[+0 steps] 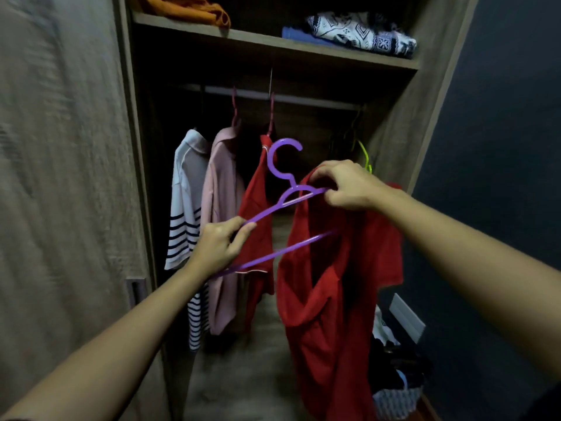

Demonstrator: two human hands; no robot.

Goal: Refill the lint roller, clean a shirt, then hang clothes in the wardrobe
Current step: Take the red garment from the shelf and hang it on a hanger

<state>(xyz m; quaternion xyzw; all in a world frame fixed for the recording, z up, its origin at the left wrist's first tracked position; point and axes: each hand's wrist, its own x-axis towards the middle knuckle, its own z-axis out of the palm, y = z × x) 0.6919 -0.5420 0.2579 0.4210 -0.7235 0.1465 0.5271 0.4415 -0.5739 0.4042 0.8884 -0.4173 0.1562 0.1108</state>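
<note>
Purple hanger (271, 162) and red shirt (334, 299) are both held up in front of the open wardrobe (394, 132), below its rail (303, 100). The left hand (218, 244) pinches the hanger's near arm, fingers (243, 229) curled round it. The right hand (346, 186) grips the shirt's neck bunched against the hanger's far arm, fingers closed on cloth and plastic together. The far end is hidden in the shirt, and the rest hangs limp.

This looks like the hanging stage, with the shirt partly threaded. Next, the far shoulder probably needs seating, then the neck drawn over the near arm so the hook stands free. After that the hook goes on the rail, likely in the gap between the hung red shirt (255, 202) and the green hanger (365, 159). A pink shirt (221, 208) and a striped one (185, 208) hang further left.
</note>
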